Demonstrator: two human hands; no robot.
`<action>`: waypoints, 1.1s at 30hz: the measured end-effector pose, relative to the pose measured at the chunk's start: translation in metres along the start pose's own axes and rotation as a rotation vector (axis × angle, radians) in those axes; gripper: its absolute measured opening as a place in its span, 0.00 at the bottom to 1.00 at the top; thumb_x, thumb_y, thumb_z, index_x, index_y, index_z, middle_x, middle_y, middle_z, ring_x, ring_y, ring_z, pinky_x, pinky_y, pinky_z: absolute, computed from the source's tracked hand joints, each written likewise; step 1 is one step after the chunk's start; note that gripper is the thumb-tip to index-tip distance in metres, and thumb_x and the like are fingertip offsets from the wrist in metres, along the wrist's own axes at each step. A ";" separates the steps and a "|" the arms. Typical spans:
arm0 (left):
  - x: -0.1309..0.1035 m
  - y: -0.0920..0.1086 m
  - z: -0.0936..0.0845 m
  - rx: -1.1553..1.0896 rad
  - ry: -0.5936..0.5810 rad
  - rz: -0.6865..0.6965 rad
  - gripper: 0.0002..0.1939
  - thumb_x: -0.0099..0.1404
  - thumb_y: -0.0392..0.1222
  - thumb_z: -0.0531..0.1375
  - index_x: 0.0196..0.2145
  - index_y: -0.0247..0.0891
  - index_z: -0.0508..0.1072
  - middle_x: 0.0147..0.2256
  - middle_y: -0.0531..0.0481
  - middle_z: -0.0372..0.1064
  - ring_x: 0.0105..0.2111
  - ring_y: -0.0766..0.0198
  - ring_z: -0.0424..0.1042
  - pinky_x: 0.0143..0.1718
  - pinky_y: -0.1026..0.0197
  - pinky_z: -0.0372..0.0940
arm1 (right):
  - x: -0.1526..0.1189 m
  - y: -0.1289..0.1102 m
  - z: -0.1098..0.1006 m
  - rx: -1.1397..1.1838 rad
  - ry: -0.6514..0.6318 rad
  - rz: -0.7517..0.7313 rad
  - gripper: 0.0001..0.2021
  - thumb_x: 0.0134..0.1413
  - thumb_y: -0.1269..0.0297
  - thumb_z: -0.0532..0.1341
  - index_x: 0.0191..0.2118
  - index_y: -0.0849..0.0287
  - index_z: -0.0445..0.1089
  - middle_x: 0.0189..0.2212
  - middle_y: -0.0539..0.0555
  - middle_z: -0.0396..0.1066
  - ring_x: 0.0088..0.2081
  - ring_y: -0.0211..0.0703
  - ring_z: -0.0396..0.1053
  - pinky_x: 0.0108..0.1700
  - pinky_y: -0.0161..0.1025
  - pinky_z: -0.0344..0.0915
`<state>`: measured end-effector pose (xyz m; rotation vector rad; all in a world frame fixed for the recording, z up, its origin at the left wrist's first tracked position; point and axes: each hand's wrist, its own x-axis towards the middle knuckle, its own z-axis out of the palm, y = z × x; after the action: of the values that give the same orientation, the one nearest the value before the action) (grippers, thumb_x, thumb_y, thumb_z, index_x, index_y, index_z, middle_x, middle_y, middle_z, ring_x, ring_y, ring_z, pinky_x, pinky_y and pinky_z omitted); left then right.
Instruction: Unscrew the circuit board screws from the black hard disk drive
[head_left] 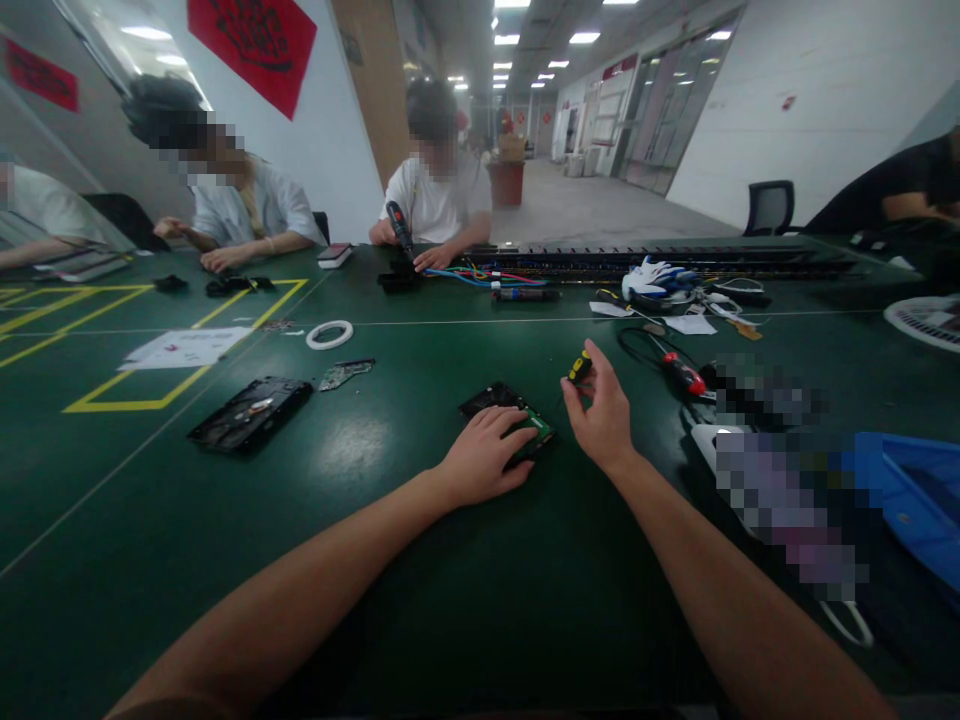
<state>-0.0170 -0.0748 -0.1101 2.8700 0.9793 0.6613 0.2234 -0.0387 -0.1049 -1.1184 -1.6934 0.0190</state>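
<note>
A black device with a green circuit board (541,430) lies on the dark green table in front of me. My left hand (491,450) rests on top of it, fingers spread over its middle, hiding part of the board. Just right of the device, my right hand (604,415) is raised with a small yellow and black screwdriver (580,367) pinched between thumb and fingers. The screwdriver's shaft is too thin to make out. To the left lie a loose circuit board piece (346,373) and a black open casing (251,413).
A white ring (329,335) and papers (184,347) lie at the left. Red-handled screwdriver (684,374), gloves (656,280) and a blue tray (911,500) are at the right. Across the table, a person holds a power screwdriver (399,226) near cables (487,273).
</note>
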 end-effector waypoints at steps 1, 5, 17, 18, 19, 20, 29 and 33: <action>0.000 0.000 0.000 -0.005 0.004 -0.002 0.25 0.70 0.50 0.62 0.62 0.40 0.70 0.64 0.38 0.65 0.64 0.45 0.65 0.65 0.39 0.62 | 0.000 0.000 0.000 -0.001 -0.001 -0.002 0.35 0.68 0.61 0.61 0.76 0.47 0.49 0.67 0.62 0.64 0.54 0.57 0.75 0.51 0.58 0.80; 0.000 0.001 -0.002 -0.030 0.007 -0.014 0.25 0.70 0.49 0.63 0.62 0.40 0.71 0.63 0.38 0.65 0.64 0.46 0.66 0.65 0.40 0.62 | 0.000 0.000 0.000 0.003 -0.008 0.007 0.35 0.69 0.61 0.61 0.76 0.48 0.49 0.66 0.63 0.64 0.53 0.56 0.75 0.51 0.58 0.80; -0.002 -0.012 -0.006 -0.149 0.015 0.071 0.26 0.68 0.48 0.65 0.62 0.41 0.71 0.63 0.38 0.66 0.64 0.46 0.66 0.65 0.38 0.62 | 0.000 -0.003 -0.001 0.024 0.005 0.010 0.35 0.68 0.60 0.62 0.75 0.47 0.51 0.65 0.63 0.65 0.52 0.57 0.76 0.49 0.59 0.81; -0.002 -0.015 -0.007 -0.166 0.009 0.084 0.26 0.68 0.48 0.65 0.61 0.41 0.71 0.64 0.38 0.65 0.64 0.46 0.66 0.65 0.38 0.62 | 0.000 -0.003 -0.002 0.027 0.005 0.011 0.35 0.68 0.61 0.61 0.75 0.47 0.51 0.66 0.63 0.65 0.52 0.57 0.76 0.49 0.59 0.81; -0.002 -0.018 -0.009 -0.181 -0.008 0.096 0.26 0.67 0.48 0.65 0.61 0.41 0.71 0.64 0.38 0.65 0.64 0.46 0.66 0.65 0.38 0.62 | 0.000 -0.004 -0.002 0.028 0.005 0.012 0.35 0.67 0.61 0.61 0.75 0.47 0.51 0.66 0.63 0.64 0.53 0.57 0.75 0.49 0.59 0.81; -0.002 -0.021 -0.011 -0.195 -0.024 0.109 0.26 0.67 0.48 0.65 0.61 0.42 0.72 0.64 0.38 0.65 0.65 0.46 0.65 0.66 0.37 0.61 | 0.000 -0.004 -0.002 0.029 0.003 0.014 0.35 0.67 0.61 0.62 0.75 0.47 0.51 0.66 0.63 0.65 0.53 0.57 0.75 0.50 0.59 0.81; -0.002 -0.030 -0.019 -0.313 -0.058 0.204 0.26 0.65 0.41 0.64 0.60 0.40 0.71 0.64 0.37 0.65 0.66 0.48 0.64 0.70 0.39 0.57 | 0.001 -0.009 -0.006 0.127 -0.033 0.054 0.35 0.67 0.64 0.61 0.75 0.48 0.50 0.63 0.62 0.69 0.51 0.54 0.78 0.52 0.56 0.80; -0.002 -0.022 -0.015 -0.229 -0.032 0.172 0.23 0.66 0.41 0.63 0.58 0.39 0.71 0.62 0.38 0.66 0.64 0.48 0.66 0.69 0.38 0.57 | 0.002 -0.021 -0.008 0.153 0.046 0.067 0.35 0.66 0.61 0.64 0.74 0.47 0.51 0.62 0.62 0.70 0.48 0.52 0.79 0.51 0.55 0.81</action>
<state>-0.0374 -0.0601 -0.1009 2.7704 0.6117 0.6860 0.2156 -0.0522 -0.0894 -1.0529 -1.5853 0.1613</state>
